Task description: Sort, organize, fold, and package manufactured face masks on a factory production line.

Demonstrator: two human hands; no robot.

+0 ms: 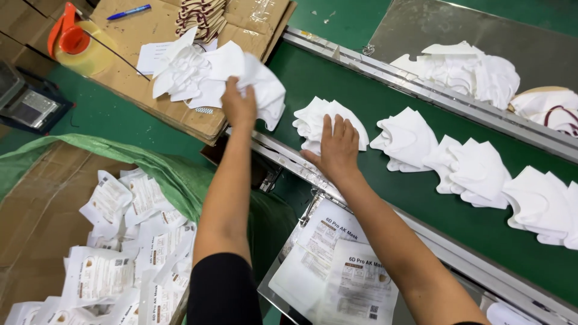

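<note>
My left hand (238, 107) grips a bunch of white folded masks (212, 73) over a flattened cardboard sheet (158, 36). My right hand (338, 147) lies flat, fingers spread, on a small stack of white masks (313, 118) on the green conveyor belt (373, 102). More white mask stacks (407, 138) run in a row to the right along the belt. Printed white pouches (355, 280) lie on a metal tray (272, 284) below my right forearm.
A green-lined cardboard box (36, 198) at lower left holds several filled white pouches (120, 253). An orange tape dispenser (72, 37), a blue pen (129, 11) and a scale (30, 102) sit at upper left. Further masks (469, 69) lie on a metal plate beyond the belt rail (421, 96).
</note>
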